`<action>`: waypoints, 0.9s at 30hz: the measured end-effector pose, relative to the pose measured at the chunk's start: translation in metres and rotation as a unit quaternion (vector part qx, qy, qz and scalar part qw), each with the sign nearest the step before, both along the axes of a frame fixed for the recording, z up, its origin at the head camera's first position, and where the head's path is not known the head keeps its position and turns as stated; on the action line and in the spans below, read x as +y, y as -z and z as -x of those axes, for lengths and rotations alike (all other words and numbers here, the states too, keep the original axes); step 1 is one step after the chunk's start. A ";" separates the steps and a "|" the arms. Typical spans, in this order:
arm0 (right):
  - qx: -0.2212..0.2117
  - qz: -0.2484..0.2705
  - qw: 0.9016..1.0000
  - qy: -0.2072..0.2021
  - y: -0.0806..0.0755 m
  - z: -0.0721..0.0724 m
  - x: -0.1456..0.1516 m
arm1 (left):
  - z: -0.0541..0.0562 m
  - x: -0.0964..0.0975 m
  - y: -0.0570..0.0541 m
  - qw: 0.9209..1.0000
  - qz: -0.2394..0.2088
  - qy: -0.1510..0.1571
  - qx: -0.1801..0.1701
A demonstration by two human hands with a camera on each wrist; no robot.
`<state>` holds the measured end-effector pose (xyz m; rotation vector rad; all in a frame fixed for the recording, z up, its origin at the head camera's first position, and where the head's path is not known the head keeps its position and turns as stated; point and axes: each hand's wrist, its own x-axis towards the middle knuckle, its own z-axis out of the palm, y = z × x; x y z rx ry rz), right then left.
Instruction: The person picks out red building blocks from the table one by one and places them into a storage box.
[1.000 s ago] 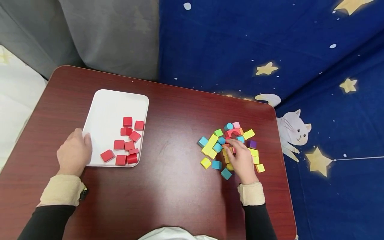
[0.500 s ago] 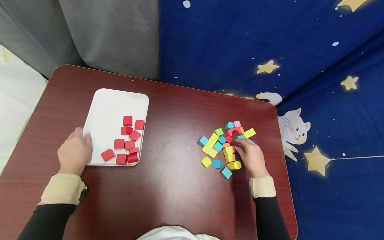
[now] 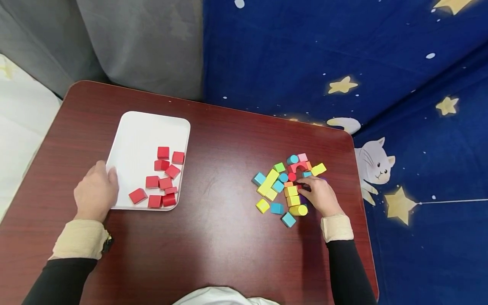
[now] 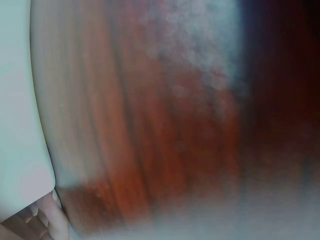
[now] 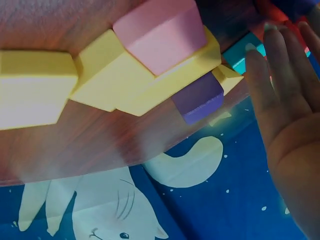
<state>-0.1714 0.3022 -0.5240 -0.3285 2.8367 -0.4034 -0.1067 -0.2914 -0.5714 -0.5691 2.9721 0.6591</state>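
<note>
My left hand (image 3: 95, 192) grips the left edge of a white tray (image 3: 131, 131), thumb on top; in the left wrist view its fingers (image 4: 57, 220) curl beneath the tray's edge. Several red blocks (image 3: 165, 183) lie on the tray's right and near part. Over the mixed pile of toy blocks at the right, my right hand (image 3: 320, 195) reaches in with its fingertips beside a small, mostly covered red block (image 3: 299, 187). In the right wrist view the fingers (image 5: 260, 80) extend fairly straight, apart from the thumb. No firm pinch shows.
Around the right hand lie a red arch (image 3: 299, 166), a red cylinder (image 3: 292, 176), several yellow blocks (image 3: 292, 200) and several teal blocks (image 3: 288, 220). Purple (image 5: 199, 98) and pink (image 5: 162, 35) blocks sit near the table's right side. The brown table (image 3: 225, 237) meets curtains behind.
My right hand has moved right within the pile, uncovering the red cylinder and yellow blocks, then stayed nearly in place with its fingertips lower left of the arch's right side. The left hand keeps its grip.
</note>
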 end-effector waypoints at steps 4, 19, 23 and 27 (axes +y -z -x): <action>-0.024 -0.004 1.000 -0.010 0.001 0.004 0.000 | 0.000 -0.002 0.001 1.000 0.000 0.000 -0.010; 0.033 -0.030 0.999 -0.017 0.009 -0.001 -0.002 | 0.001 -0.001 0.000 1.000 -0.005 0.001 -0.006; 0.061 -0.027 0.998 -0.009 0.015 -0.004 -0.002 | 0.001 -0.001 0.000 1.000 -0.004 0.002 -0.006; 0.085 -0.030 0.996 0.001 0.021 -0.005 -0.002 | 0.001 -0.001 0.001 1.000 -0.001 0.002 0.001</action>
